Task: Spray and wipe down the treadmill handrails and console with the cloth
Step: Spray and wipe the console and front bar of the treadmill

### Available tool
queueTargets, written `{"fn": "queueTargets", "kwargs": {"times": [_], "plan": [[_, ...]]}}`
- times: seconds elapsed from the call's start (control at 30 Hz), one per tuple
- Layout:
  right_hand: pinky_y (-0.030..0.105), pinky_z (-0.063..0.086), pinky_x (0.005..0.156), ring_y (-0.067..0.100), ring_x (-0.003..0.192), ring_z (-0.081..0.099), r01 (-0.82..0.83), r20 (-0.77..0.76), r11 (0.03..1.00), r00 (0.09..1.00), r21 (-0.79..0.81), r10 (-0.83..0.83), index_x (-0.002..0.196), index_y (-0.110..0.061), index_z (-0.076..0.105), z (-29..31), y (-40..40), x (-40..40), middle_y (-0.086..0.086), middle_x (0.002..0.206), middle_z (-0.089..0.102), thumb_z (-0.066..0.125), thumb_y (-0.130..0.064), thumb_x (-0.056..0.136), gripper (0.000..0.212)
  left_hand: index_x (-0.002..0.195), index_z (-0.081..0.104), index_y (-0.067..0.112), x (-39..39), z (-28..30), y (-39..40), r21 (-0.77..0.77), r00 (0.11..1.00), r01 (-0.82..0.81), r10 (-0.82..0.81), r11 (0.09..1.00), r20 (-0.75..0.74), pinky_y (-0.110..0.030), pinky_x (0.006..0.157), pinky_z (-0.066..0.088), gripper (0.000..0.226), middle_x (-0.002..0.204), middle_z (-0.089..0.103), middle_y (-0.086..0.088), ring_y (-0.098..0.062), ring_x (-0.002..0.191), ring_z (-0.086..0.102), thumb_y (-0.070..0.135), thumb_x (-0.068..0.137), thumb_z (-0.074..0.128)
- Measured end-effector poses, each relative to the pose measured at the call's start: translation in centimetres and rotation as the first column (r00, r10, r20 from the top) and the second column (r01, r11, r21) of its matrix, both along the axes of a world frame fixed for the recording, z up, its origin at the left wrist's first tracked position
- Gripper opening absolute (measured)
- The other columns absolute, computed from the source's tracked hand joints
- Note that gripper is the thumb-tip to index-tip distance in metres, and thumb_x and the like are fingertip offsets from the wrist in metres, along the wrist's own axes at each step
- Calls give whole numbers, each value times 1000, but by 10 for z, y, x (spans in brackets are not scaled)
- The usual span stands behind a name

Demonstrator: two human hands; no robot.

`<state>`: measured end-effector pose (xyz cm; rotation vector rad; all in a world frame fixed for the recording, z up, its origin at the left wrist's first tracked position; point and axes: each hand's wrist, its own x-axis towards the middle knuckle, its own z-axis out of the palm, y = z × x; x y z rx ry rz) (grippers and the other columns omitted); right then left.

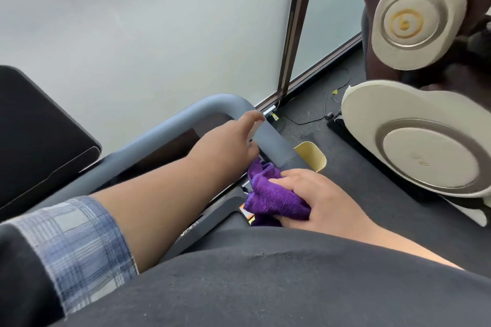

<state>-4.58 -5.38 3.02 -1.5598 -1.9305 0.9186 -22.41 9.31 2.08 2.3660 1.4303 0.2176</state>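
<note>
I see my right hand (316,198) with its fingers curled round the purple cloth (271,196) beside the grey handrail (276,141), while my left hand (228,141) reaches to the rail, fingers loosely extended.

Tight gap around the handrail corner, open floor to the right.

I see the grey handrail (164,125) bending at its corner, with my left hand (225,141) reaching over the bend and my right hand (316,196) bunching the purple cloth (273,199) just below it, so both hands crowd that spot. The frosted glass wall (159,21) closes the far side; the dark console screen (39,127) blocks the left; the beige machine (425,151) bounds the open carpet (353,167).
</note>
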Motion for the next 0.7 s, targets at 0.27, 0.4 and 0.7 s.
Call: {"fn": "queueTargets", "kwargs": {"times": [0.27,0.4,0.7], "plan": [[19,37,106,4,121,54,27,-52,1000,998,11,-27,128,-24,67,-4,-7,13,-6,126,62,78,-30,74,56,125,34,44,12,-14,11,-21,996,3,-5,1000,-94,-30,55,35,45,85,50,6,-22,64,50,25,87,49],[15,34,105,0,122,52,1,-68,1000,998,11,0,128,-28,67,-2,-3,11,-11,126,61,80,-28,74,56,128,29,45,0,-8,12,36,995,-67,70,997,-70,-31,58,38,47,87,51,4,-24,67,51,29,88,47],[26,40,106,2,126,52,-243,-34,970,969,16,243,126,-40,66,-7,36,-18,-19,127,60,81,-37,82,46,127,32,37,-76,9,39,-28,912,-375,364,926,-190,-29,48,32,43,79,54,5,-14,62,50,21,89,45]]}}
